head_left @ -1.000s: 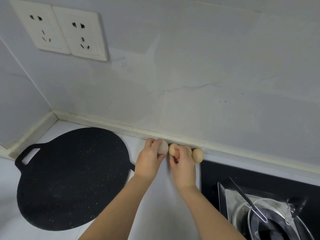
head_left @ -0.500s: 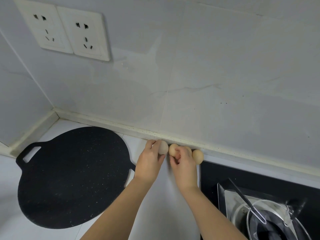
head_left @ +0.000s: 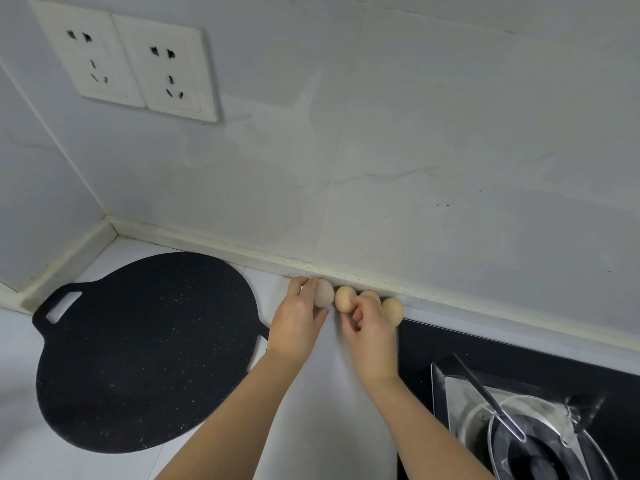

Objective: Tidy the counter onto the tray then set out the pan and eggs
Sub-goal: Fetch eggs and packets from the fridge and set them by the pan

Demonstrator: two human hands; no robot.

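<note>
- Eggs (head_left: 393,310): four in a row on the counter (head_left: 322,410) by the wall, right of the pan (head_left: 145,351).
- Left hand (head_left: 298,317): curled round the leftmost egg (head_left: 323,293).
- Right hand (head_left: 370,327): pinching the second egg (head_left: 345,298).
- Change: nothing moved lately; placement likely finishing.

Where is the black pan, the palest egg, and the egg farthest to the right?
black pan (head_left: 145,351): head view, middle of its flat speckled surface.
palest egg (head_left: 325,292): head view, the bare rounded side of its shell.
rightmost egg (head_left: 393,310): head view, middle of its shell.
</note>
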